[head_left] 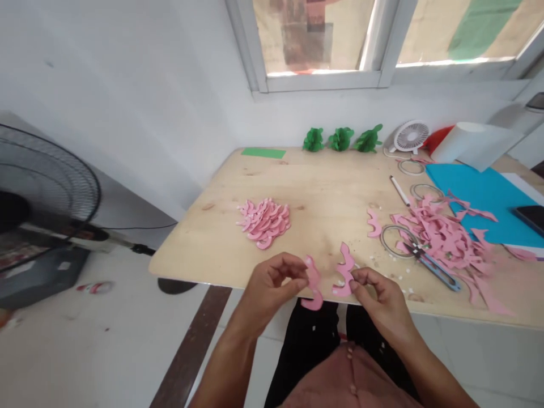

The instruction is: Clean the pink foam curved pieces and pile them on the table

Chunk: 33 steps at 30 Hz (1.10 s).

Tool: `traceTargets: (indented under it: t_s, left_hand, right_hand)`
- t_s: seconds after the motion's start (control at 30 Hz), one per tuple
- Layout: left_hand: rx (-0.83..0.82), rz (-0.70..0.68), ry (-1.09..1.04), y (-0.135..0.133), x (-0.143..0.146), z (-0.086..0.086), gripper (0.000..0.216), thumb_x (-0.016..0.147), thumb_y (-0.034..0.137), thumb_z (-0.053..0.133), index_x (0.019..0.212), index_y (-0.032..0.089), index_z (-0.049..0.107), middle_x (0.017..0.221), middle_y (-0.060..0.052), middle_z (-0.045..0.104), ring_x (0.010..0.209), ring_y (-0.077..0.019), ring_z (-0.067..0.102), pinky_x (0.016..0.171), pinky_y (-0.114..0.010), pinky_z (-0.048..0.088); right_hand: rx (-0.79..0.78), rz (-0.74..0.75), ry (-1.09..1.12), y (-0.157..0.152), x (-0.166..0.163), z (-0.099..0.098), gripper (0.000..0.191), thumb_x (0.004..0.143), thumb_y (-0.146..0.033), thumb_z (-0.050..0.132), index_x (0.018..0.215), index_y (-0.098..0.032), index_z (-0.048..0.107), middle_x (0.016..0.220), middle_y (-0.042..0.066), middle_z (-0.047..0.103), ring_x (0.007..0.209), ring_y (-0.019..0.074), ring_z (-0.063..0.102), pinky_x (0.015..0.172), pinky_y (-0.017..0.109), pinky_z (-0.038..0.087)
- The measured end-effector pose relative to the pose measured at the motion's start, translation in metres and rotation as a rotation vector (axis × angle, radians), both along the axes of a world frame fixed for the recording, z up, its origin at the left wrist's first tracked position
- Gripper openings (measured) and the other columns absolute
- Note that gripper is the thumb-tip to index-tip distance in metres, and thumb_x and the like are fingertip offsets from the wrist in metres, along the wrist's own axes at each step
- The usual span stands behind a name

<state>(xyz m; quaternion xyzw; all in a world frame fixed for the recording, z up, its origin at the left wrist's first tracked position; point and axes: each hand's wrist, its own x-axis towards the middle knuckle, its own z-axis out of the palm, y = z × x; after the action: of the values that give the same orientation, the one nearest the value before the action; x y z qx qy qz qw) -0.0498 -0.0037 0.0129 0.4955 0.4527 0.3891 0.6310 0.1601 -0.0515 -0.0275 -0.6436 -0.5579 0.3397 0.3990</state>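
My left hand [272, 283] pinches a wavy pink foam cut-out [313, 283] at the near edge of the wooden table [323, 192]. My right hand [378, 297] pinches a second wavy pink cut-out [345, 271] just to its right. The two pieces are close together but apart, held over the table's front edge. A neat pile of similar pink cut-outs [264, 216] lies on the table to the left, beyond my left hand.
Pink scraps [442, 238], small snips [433, 265] and wire rings [394, 240] lie to the right. A blue sheet [480, 198], a phone [531, 218], a white pen [399, 190], three green paper tufts [340, 139], a small fan [410, 136]. A floor fan [38, 192] stands left.
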Motion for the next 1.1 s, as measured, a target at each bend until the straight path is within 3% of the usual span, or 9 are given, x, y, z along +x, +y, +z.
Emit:
traceTargets:
  t_s: [0.1,0.3,0.53,0.8,1.1]
  left_hand:
    - [-0.063,-0.106,-0.08,-0.004,0.024,-0.001,0.02,0.063,0.02,0.074,0.078,0.015,0.063,0.071,-0.002,0.065,0.067,-0.0129,0.059,0.063,-0.024,0.047]
    - [-0.001,-0.066,0.004,0.0,0.046,-0.009,0.016,0.061,0.016,0.071,0.072,0.015,0.06,0.068,-0.001,0.064,0.065,-0.0129,0.058,0.06,-0.023,0.044]
    - [0.113,-0.01,0.093,-0.001,0.051,-0.011,0.011,0.064,0.017,0.067,0.071,0.016,0.058,0.065,0.001,0.059,0.063,-0.0124,0.055,0.061,-0.024,0.043]
    - [0.171,0.004,0.149,-0.001,0.051,-0.011,0.009,0.066,0.016,0.065,0.072,0.017,0.059,0.065,0.001,0.058,0.062,-0.0121,0.053,0.062,-0.025,0.043]
    - [0.156,-0.004,0.121,-0.002,0.05,-0.013,0.01,0.066,0.017,0.066,0.072,0.017,0.059,0.065,0.001,0.057,0.062,-0.012,0.052,0.06,-0.024,0.042]
  right_hand:
    - [-0.008,0.03,0.013,-0.002,0.002,0.0,0.019,0.08,-0.032,0.054,0.076,-0.018,0.064,0.076,0.003,0.067,0.074,0.0186,0.062,0.068,0.025,0.049]
    - [-0.021,0.084,0.053,-0.007,0.003,0.002,0.018,0.082,-0.032,0.052,0.077,-0.018,0.063,0.079,0.004,0.068,0.079,0.0203,0.063,0.072,0.028,0.049]
    - [0.001,0.106,0.038,-0.007,0.005,0.003,0.019,0.082,-0.032,0.053,0.077,-0.019,0.064,0.071,0.002,0.066,0.08,0.0209,0.064,0.072,0.028,0.05]
    - [-0.015,0.131,0.025,-0.008,0.005,0.005,0.019,0.083,-0.032,0.052,0.078,-0.019,0.065,0.076,0.003,0.068,0.081,0.0204,0.064,0.071,0.027,0.05]
    - [-0.01,0.162,-0.004,-0.009,0.006,0.009,0.017,0.083,-0.031,0.052,0.077,-0.019,0.064,0.075,0.003,0.067,0.078,0.0199,0.064,0.07,0.027,0.05]
